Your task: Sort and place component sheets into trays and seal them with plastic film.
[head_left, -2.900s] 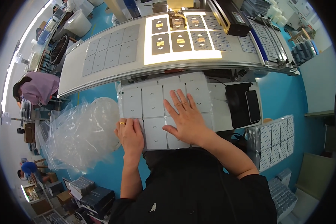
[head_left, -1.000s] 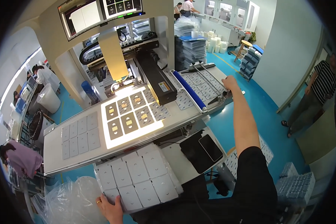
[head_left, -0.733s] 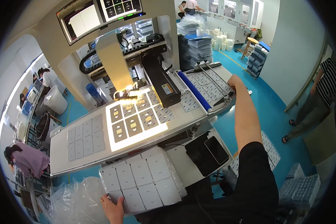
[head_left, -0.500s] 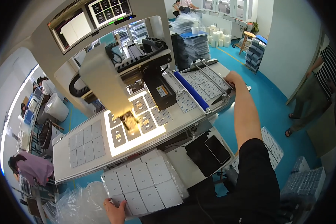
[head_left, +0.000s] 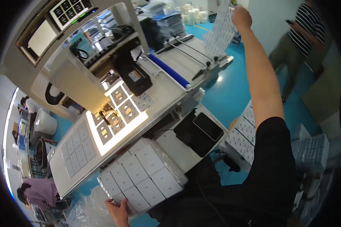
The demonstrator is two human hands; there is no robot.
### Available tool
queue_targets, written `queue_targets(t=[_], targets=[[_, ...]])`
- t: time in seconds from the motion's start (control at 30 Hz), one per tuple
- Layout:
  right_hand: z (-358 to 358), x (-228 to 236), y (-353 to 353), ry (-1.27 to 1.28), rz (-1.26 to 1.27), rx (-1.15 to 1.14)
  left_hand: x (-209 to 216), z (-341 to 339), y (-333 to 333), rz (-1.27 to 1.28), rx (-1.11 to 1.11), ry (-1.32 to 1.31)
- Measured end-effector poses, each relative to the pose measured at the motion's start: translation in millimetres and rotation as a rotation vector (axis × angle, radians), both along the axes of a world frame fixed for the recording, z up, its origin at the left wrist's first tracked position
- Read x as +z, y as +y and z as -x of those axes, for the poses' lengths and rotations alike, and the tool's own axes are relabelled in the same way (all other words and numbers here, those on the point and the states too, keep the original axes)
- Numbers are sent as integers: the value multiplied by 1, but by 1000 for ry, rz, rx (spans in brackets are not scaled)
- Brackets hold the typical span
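My right hand [head_left: 241, 18], raised at the far right of the machine table, is closed on the upper edge of a thin white sheet [head_left: 219, 33] with small repeated print. The sheet hangs down over the table's right end. At the lower left, my left hand [head_left: 118, 212] grips the near corner of a stack of white panel sheets [head_left: 140, 176], thumb on top. Dark cut lines divide the top sheet into several rounded panels with small marks. Clear plastic film shows along the stack's right side.
A machine head [head_left: 74, 85] hangs over a glowing panel [head_left: 130, 126] with dark cards. A blue roller [head_left: 168, 71] crosses the table [head_left: 185, 55]. A phone [head_left: 207, 126] lies on a black pad. Patterned sheets [head_left: 240, 136] stand low right; a person [head_left: 297, 49] stands beyond.
My right hand has lifted the printed sheet off the table's right end, up and away. My left hand stays on the stack. The view has turned, and the machine appears further left.
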State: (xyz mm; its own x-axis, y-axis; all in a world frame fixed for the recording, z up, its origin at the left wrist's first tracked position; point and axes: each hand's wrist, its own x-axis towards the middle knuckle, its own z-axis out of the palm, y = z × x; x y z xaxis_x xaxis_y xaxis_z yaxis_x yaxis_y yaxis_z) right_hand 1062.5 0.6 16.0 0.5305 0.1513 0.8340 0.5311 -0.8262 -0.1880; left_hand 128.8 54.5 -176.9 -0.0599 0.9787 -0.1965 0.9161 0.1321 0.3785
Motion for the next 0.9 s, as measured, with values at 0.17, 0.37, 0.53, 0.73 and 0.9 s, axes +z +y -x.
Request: queue_targets(t=[0.17,0.37,0.53,0.73,0.9], targets=[[87,64,-77,-90,-90,34,-8,17,2,-15,-27,-47],[112,65,-190,-126,187,45,1,12,2,-16,-84,-28],[174,71,-287,308,220,347,10,7,3,-10,-113,6],[185,-37,-394,895,-229,453,3,12,5,-39,-113,13],[171,-237,-458,1063,-184,240,6,7,6,-20,-125,-32]])
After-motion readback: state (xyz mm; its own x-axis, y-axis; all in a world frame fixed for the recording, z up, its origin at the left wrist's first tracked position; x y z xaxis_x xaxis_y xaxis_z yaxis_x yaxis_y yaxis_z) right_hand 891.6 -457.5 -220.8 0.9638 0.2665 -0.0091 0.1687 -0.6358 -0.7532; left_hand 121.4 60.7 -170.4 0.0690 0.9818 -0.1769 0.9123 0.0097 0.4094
